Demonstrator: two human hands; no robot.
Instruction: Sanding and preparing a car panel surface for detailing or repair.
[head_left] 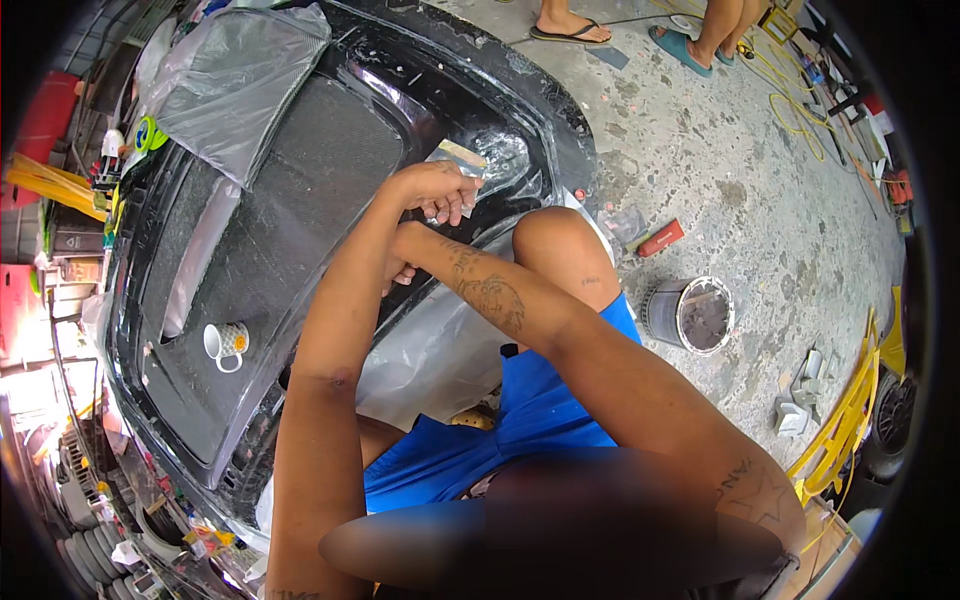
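Black panel (pixel 300 240), small sheet (pixel 461 156) over it: I find the left hand (pixel 436 188), fingers curled, at the sheet, grip unconfirmed, the right hand (pixel 399 270) partly hidden, hold unreadable; crossed forearms (pixel 490 295) could collide, dragging the sheet askew.

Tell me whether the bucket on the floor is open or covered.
Open: the bucket has no lid over its rim, and grey contents show inside. How full, I cannot tell.

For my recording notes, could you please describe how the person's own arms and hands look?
The left hand and right hand wear no gloves, and no sleeves cover the forearms. Dark tattoos mark the right arm, including a star outline.
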